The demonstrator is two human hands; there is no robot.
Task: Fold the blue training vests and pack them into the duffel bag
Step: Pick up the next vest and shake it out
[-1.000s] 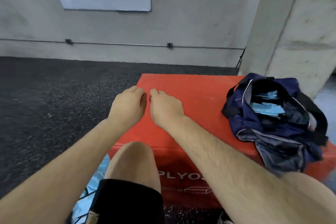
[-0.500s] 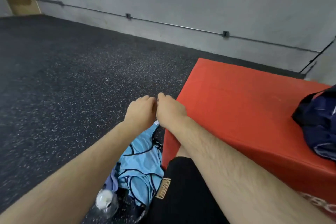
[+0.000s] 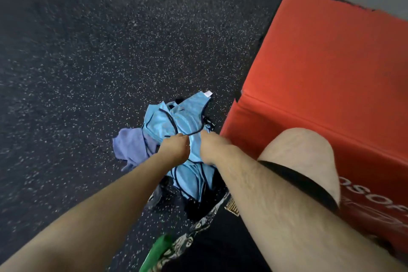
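A crumpled pile of light blue training vests (image 3: 176,121) with dark trim lies on the dark speckled floor, left of the red box. My left hand (image 3: 174,147) and my right hand (image 3: 209,147) are down on top of the pile, side by side. Both have fingers curled into the blue fabric near a dark strap. The fingertips are hidden by the backs of the hands. The duffel bag is out of view.
A red foam plyo box (image 3: 326,77) fills the right side, with my bare knee (image 3: 298,161) in front of it. A lilac cloth (image 3: 130,146) lies left of the vests. A green object (image 3: 156,254) and patterned fabric sit near the bottom edge.
My view swung left and down from the box top and bag to the floor. Both hands dropped from above the box edge onto the vest pile and took hold of the fabric.
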